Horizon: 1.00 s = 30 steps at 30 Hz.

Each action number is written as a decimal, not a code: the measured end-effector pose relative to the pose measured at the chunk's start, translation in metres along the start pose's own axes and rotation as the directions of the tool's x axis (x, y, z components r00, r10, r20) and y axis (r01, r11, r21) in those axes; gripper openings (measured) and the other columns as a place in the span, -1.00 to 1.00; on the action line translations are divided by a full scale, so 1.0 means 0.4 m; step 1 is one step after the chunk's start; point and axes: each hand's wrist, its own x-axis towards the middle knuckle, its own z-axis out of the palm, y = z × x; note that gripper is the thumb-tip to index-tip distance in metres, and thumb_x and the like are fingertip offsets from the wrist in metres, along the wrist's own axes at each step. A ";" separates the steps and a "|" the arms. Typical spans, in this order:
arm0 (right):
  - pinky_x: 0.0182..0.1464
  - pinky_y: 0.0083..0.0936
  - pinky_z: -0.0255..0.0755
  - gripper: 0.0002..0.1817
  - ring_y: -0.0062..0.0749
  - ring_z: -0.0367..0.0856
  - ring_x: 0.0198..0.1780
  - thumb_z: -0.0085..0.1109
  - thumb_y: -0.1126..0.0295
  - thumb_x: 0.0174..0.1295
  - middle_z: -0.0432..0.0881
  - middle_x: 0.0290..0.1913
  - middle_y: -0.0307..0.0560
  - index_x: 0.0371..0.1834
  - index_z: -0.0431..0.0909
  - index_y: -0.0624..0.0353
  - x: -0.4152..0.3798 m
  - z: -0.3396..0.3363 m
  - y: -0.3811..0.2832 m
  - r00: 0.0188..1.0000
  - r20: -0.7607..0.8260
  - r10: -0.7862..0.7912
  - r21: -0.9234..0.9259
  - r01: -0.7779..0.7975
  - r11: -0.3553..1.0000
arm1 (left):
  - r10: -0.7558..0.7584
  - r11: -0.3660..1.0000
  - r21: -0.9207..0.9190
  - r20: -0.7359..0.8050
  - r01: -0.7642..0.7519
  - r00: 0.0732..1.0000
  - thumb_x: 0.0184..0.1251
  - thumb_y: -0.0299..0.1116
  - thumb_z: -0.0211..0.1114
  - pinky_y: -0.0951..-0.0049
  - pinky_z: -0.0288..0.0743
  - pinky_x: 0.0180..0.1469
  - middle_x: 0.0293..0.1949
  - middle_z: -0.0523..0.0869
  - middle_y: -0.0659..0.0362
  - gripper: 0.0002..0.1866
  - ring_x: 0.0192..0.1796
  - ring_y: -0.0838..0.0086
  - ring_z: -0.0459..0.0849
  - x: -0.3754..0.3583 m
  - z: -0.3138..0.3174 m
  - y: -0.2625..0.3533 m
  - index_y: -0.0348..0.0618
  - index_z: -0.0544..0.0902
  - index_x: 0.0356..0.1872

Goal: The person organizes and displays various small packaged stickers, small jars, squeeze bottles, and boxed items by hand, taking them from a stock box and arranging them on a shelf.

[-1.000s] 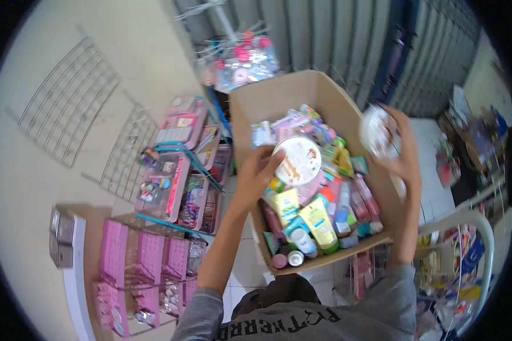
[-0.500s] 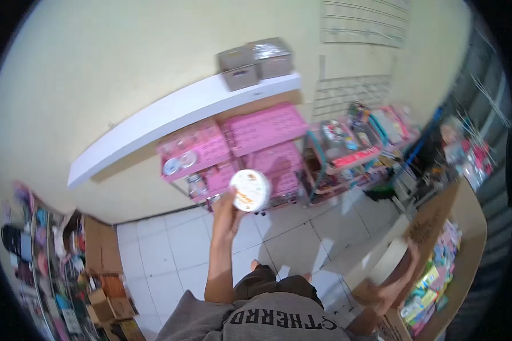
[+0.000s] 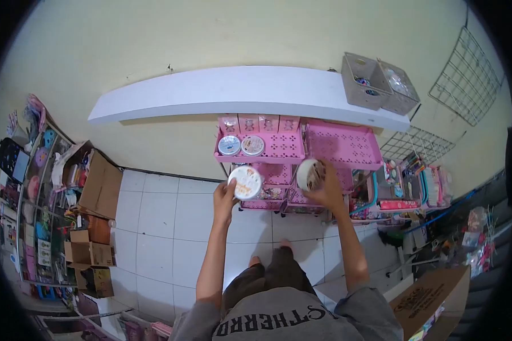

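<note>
My left hand (image 3: 226, 200) is closed around the side of a round white tub (image 3: 247, 182) whose lid carries orange lettering. To its right, my right hand (image 3: 330, 192) grips a second round tub (image 3: 309, 174), tilted so that its pale face points left. Both are held in front of a pink trolley. On the trolley's top left tray (image 3: 284, 149) sit two similar round tubs, one with a blue lid (image 3: 230, 145) and one with a patterned lid (image 3: 252, 145). Behind them stands a row of small pink boxes (image 3: 249, 123).
Above the trolley runs a white wall shelf (image 3: 210, 94) bearing grey bins (image 3: 365, 85). A second pink tray (image 3: 344, 145) adjoins on the right, then a loaded cart (image 3: 398, 193). An open cardboard box (image 3: 432, 301) stands lower right; packed shelves (image 3: 40, 216) line the left.
My right hand has come up from the cardboard box to the trolley front with its round tub. My view has turned left, while my left hand keeps its tub.
</note>
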 end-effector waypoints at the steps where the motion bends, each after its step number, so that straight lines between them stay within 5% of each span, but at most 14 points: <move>1: -0.01 -0.36 0.29 -0.11 -0.13 0.39 -0.06 0.40 0.33 -0.51 0.36 -0.07 0.07 0.05 0.17 0.21 0.050 0.018 0.025 0.999 0.046 0.007 -0.019 -0.006 1.000 | 0.025 0.999 0.027 0.012 -0.025 1.000 0.17 -0.16 0.12 0.50 0.50 -0.31 -0.30 0.55 0.03 -0.52 -0.30 0.48 0.57 0.055 0.029 -0.009 -0.45 0.34 -0.10; 5: 0.04 -0.30 0.27 -0.11 0.02 0.37 -0.02 0.36 0.32 -0.50 0.30 -0.01 0.21 0.05 0.15 0.28 0.224 0.087 0.143 0.985 0.167 -0.045 -0.047 0.054 0.997 | 0.095 0.988 0.122 0.009 -0.095 0.995 0.23 -0.20 0.04 0.48 0.49 -0.34 -0.23 0.53 0.01 -0.57 -0.25 0.44 0.56 0.267 0.173 -0.105 -0.32 0.34 0.01; 7: 0.06 -0.28 0.24 -0.06 0.03 0.32 0.02 0.38 0.30 -0.54 0.31 -0.02 0.23 0.08 0.12 0.26 0.281 0.128 0.209 0.976 0.195 -0.097 -0.179 0.133 0.975 | 0.325 0.896 0.350 -0.099 -0.272 0.941 0.15 -0.34 0.08 0.22 0.42 -0.20 -0.29 0.53 -0.23 -0.58 -0.25 0.04 0.55 0.351 0.227 -0.165 -0.41 0.32 -0.03; 8: 0.08 -0.27 0.22 0.00 0.05 0.28 0.05 0.40 0.27 -0.57 0.33 -0.03 0.26 0.10 0.10 0.24 0.310 0.136 0.213 0.965 0.221 -0.141 -0.303 0.205 0.931 | 0.329 0.895 0.351 -0.101 -0.276 0.939 0.15 -0.34 0.08 0.22 0.42 -0.20 -0.29 0.53 -0.23 -0.58 -0.25 0.04 0.55 0.365 0.243 -0.159 -0.41 0.32 -0.03; 10: 0.06 -0.26 0.24 -0.01 0.10 0.29 0.04 0.38 0.26 -0.57 0.33 -0.03 0.30 0.09 0.12 0.27 0.350 0.140 0.227 0.946 0.287 -0.152 -0.228 0.221 0.948 | 0.304 0.823 0.511 -0.029 -0.247 0.952 0.13 -0.40 0.04 0.14 0.33 -0.14 -0.30 0.51 -0.30 -0.62 -0.19 -0.10 0.49 0.374 0.259 -0.160 -0.43 0.32 -0.05; 12: 0.03 -0.26 0.28 -0.04 0.10 0.31 0.02 0.37 0.27 -0.58 0.35 -0.06 0.30 0.07 0.16 0.30 0.368 0.142 0.214 0.914 0.405 -0.012 -0.338 0.162 0.927 | 0.387 0.731 0.607 0.010 -0.314 0.922 0.13 -0.40 0.04 0.14 0.36 -0.20 -0.31 0.52 -0.29 -0.64 -0.24 -0.09 0.50 0.371 0.262 -0.145 -0.42 0.34 -0.07; 17: -0.03 -0.25 0.32 -0.17 0.03 0.40 -0.08 0.35 0.26 -0.57 0.40 -0.12 0.24 -0.05 0.30 0.31 0.388 0.174 0.249 0.880 0.475 0.003 -0.428 0.228 0.874 | 0.263 0.597 0.731 0.211 -0.331 0.941 0.15 -0.35 0.02 0.09 0.40 -0.30 -0.36 0.53 -0.26 -0.68 -0.34 -0.14 0.51 0.380 0.245 -0.128 -0.38 0.38 -0.14; 20: -0.05 -0.27 0.33 -0.26 0.01 0.43 -0.12 0.35 0.25 -0.55 0.43 -0.15 0.19 -0.13 0.38 0.30 0.381 0.184 0.235 0.903 0.426 -0.057 -0.512 0.293 0.807 | 0.333 0.449 0.788 0.290 -0.421 0.897 0.17 -0.33 0.00 0.09 0.42 -0.31 -0.41 0.53 -0.24 -0.69 -0.36 -0.10 0.53 0.375 0.251 -0.116 -0.39 0.39 -0.16; 22: -0.10 -0.26 0.35 -0.40 -0.02 0.44 -0.14 0.34 0.31 -0.50 0.46 -0.21 0.15 -0.23 0.43 0.26 0.382 0.188 0.214 0.926 0.377 -0.002 -0.535 0.219 0.816 | 0.276 0.417 0.835 0.261 -0.360 0.925 0.15 -0.33 0.01 0.12 0.44 -0.30 -0.38 0.53 -0.22 -0.69 -0.34 -0.06 0.53 0.366 0.264 -0.103 -0.38 0.40 -0.17; 24: -0.10 -0.26 0.35 -0.38 0.00 0.44 -0.15 0.34 0.29 -0.51 0.46 -0.21 0.15 -0.22 0.42 0.26 0.386 0.199 0.240 0.921 0.389 0.007 -0.529 0.218 0.820 | 0.219 0.384 0.873 0.229 -0.300 0.948 0.14 -0.34 0.02 0.15 0.45 -0.30 -0.34 0.52 -0.20 -0.70 -0.33 -0.03 0.54 0.362 0.275 -0.112 -0.37 0.41 -0.19; 26: -0.10 -0.25 0.35 -0.37 0.01 0.44 -0.15 0.35 0.27 -0.51 0.47 -0.21 0.15 -0.22 0.41 0.25 0.381 0.193 0.254 0.915 0.403 0.019 -0.526 0.215 0.823 | 0.271 0.177 0.947 0.214 -0.267 0.939 0.07 -0.36 0.06 0.22 0.48 -0.31 -0.23 0.46 -0.12 -0.69 -0.23 0.06 0.50 0.351 0.283 -0.129 -0.32 0.42 -0.17; 30: -0.09 -0.27 0.33 -0.33 0.00 0.44 -0.14 0.37 0.24 -0.54 0.47 -0.19 0.12 -0.19 0.40 0.20 0.350 0.145 0.238 0.957 0.288 0.040 -0.374 0.074 0.924 | 0.265 0.130 0.971 0.160 -0.200 0.951 -0.01 -0.34 0.11 0.22 0.44 -0.22 -0.15 0.39 -0.07 -0.64 -0.10 0.12 0.40 0.338 0.283 -0.131 -0.29 0.42 -0.16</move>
